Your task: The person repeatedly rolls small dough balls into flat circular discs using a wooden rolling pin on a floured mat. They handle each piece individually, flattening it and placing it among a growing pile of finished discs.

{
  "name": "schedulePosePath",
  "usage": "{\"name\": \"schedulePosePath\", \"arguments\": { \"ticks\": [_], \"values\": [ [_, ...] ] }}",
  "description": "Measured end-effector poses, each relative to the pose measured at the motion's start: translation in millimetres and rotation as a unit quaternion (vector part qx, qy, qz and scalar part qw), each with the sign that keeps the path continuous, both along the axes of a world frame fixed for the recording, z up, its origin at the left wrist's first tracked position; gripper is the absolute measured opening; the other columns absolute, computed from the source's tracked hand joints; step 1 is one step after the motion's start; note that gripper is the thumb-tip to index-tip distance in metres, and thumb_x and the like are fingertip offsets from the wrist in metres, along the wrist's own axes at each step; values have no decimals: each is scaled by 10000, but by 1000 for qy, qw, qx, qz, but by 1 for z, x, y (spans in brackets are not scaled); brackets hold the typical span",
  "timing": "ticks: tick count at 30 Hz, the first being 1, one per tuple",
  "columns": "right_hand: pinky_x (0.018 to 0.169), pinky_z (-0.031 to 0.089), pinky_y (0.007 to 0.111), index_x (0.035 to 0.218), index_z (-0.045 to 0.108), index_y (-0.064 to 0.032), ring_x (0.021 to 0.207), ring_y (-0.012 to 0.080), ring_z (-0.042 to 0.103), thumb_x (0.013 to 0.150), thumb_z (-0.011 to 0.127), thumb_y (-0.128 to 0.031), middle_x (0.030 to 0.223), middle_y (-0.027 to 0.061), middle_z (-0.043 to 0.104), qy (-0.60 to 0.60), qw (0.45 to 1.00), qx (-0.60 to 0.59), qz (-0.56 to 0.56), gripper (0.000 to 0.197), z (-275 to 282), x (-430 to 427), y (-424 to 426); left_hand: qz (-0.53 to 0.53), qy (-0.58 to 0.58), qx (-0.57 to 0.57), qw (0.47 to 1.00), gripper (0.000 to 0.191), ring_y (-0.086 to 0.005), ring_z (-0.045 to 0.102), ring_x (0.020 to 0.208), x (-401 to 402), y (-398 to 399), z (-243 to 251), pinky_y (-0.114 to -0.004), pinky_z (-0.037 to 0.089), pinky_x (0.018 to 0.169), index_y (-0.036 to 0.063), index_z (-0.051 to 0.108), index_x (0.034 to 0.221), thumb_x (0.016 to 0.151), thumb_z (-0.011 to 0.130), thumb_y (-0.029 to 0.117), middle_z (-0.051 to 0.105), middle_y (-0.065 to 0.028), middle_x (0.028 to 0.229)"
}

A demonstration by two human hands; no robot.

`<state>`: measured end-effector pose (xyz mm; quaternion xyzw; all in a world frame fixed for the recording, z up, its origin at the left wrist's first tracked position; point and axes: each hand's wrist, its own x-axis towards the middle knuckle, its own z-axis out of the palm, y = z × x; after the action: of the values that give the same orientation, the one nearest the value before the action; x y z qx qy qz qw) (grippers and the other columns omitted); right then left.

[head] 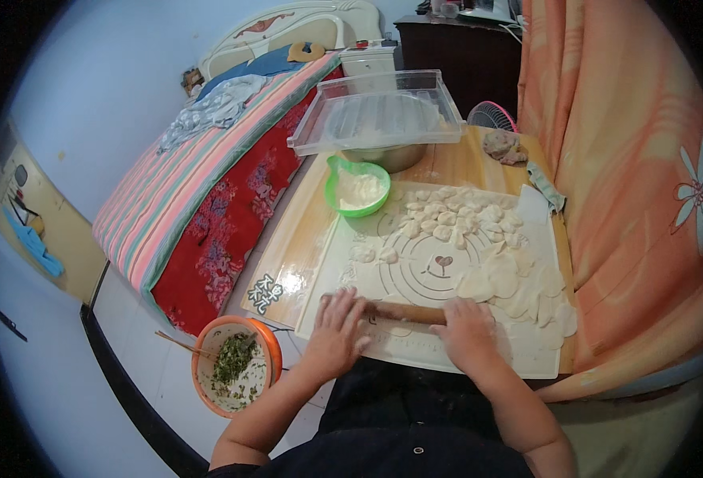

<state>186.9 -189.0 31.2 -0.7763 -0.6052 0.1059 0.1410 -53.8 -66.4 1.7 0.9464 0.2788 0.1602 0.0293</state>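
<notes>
A wooden rolling pin (pixel 410 312) lies crosswise on a white silicone mat (pixel 339 281) with printed rings. My left hand (pixel 338 322) is on the pin's left end, its fingers stretched over it. At the other end my right hand (pixel 469 330) curls over the wood. Part of a thin dough round shows under the pin, mostly hidden. Two flattened dough pieces (pixel 362 254) rest on the mat's left side. Several small dough lumps (pixel 444 218) cluster at the back. Rolled-out wrappers (pixel 500 275) overlap to the right, near my right hand.
A green bowl of flour (pixel 358 190) stands at the mat's back left corner. Behind it, a clear plastic tray (pixel 381 110) sits over a metal basin (pixel 387 157). An orange-rimmed bowl of chopped green filling (pixel 232 364) is low at left. A curtain (pixel 614 197) borders the right.
</notes>
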Motion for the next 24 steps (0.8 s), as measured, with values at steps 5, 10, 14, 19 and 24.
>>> {"name": "schedulePosePath", "arguments": {
  "ticks": [5, 10, 14, 19, 24],
  "values": [
    [918, 431, 468, 1102, 597, -19, 1095, 336, 553, 867, 675, -309, 1095, 161, 605, 92, 979, 31, -180, 381, 13, 26, -29, -84, 115, -103, 985, 778, -306, 240, 1470, 19, -32, -4, -497, 174, 1192, 13, 268, 1506, 936, 539, 468, 256, -165, 1585],
    [883, 459, 446, 1123, 591, 13, 1018, 380, 587, 883, 668, -263, 1067, 185, 614, 188, 948, 133, -217, 374, 7, 39, -60, -87, 145, -92, 981, 754, -301, 209, 1484, 32, -27, 2, -473, 156, 1203, 25, 260, 1515, 959, 499, 473, 237, -158, 1595],
    [894, 463, 415, 1165, 587, 16, 1019, 356, 596, 893, 673, -234, 1066, 185, 619, 255, 929, 152, -219, 379, 1, 41, -67, -95, 108, -72, 987, 754, -288, 236, 1475, 58, -16, -4, -485, 172, 1196, 24, 276, 1508, 957, 501, 487, 252, -155, 1591],
    [878, 470, 389, 1162, 588, 19, 992, 331, 605, 898, 678, -226, 1055, 178, 626, 266, 928, 175, -196, 371, -7, 48, -70, -147, 35, -91, 984, 730, -264, 275, 1462, 122, 15, -18, -496, 192, 1187, 46, 306, 1502, 954, 513, 483, 262, -132, 1593],
    [821, 480, 354, 1144, 598, 11, 889, 230, 607, 914, 673, -224, 954, 132, 640, 350, 897, 175, -207, 337, 0, 41, -80, 40, -13, -63, 997, 640, -291, 334, 1424, 126, 58, -1, -501, 227, 1178, 3, 358, 1455, 966, 527, 379, 353, -166, 1534]
  ]
}}
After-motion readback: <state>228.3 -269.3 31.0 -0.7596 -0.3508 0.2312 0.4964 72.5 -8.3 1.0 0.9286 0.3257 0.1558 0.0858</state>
